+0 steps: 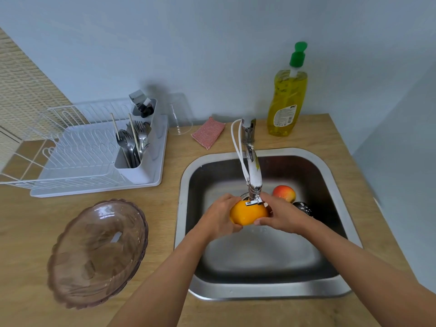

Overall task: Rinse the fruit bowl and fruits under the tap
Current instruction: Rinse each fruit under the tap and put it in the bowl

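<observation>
Both hands hold an orange [247, 213] right under the tap's spout [254, 185], over the steel sink [266, 290]. My left hand [218, 217] cups its left side and my right hand [280, 214] grips its right side. A red-yellow apple [284, 193] and a dark avocado [303, 208] lie in the sink behind my right hand. The brownish glass fruit bowl [99, 252] stands on the wooden counter left of the sink, tilted toward me.
A white dish rack [77, 159] with cutlery stands at the back left. By the wall are a clear glass [179, 114], a red sponge [207, 132] and a yellow dish soap bottle [286, 100].
</observation>
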The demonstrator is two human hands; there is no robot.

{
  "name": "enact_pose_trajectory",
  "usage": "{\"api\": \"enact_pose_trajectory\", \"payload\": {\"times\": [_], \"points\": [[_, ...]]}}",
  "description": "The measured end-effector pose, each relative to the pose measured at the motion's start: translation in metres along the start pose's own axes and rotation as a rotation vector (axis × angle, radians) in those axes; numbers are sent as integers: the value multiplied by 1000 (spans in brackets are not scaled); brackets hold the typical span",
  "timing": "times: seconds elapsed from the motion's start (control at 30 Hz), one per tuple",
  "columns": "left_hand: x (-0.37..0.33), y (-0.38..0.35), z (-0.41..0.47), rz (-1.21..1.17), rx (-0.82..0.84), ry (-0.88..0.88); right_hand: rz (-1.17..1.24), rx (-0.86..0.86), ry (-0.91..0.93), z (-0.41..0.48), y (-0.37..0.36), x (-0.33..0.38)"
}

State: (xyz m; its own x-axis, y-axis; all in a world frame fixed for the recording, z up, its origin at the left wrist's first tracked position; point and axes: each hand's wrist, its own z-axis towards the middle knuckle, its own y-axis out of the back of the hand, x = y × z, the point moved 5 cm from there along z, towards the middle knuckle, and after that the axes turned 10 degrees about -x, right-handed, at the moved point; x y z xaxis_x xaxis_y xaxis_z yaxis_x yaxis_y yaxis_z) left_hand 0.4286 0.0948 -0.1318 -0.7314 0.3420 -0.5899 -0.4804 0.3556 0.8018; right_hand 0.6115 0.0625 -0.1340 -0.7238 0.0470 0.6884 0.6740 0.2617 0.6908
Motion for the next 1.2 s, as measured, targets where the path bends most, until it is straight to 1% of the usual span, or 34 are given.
{"api": "enact_pose_trajectory", "payload": {"times": [0.07, 0.13, 0.3, 0.47, 0.6, 0.73, 0.8, 0.87, 0.93, 1.07, 1.13, 1.2], "points": [[2, 2, 0, -6, -18, 5, -21, -57, 55, -1, 1, 5], [3, 3, -1, -22, -29, 2, -33, -80, 64, 0, 1, 7], [2, 6, -1, -17, -47, -33, -4, -4, -10, 2, 0, 2], [1, 9, 2, -15, -64, -44, -33, -77, 34, 2, -4, 6], [1, 8, -3, -33, -103, -56, -15, 7, -36, 2, -4, -2], [-1, 3, -3, -117, -121, 18, -34, -69, 41, 0, -6, 3], [-2, 3, -1, -119, -129, 16, -33, -72, 36, 2, -5, 3], [-1, 4, 1, -99, -125, -8, -10, -23, -13, 4, -4, 0], [1, 5, 2, -94, -95, 3, -18, 11, -29, 4, -5, -1], [3, 3, 5, -196, -21, 94, -57, -87, 67, 3, -2, 2], [1, 4, 6, -173, -38, 80, -53, -96, 78, 4, 0, 2], [-1, 7, 6, -111, -66, 36, -34, -55, 41, 6, -1, 1]]}}
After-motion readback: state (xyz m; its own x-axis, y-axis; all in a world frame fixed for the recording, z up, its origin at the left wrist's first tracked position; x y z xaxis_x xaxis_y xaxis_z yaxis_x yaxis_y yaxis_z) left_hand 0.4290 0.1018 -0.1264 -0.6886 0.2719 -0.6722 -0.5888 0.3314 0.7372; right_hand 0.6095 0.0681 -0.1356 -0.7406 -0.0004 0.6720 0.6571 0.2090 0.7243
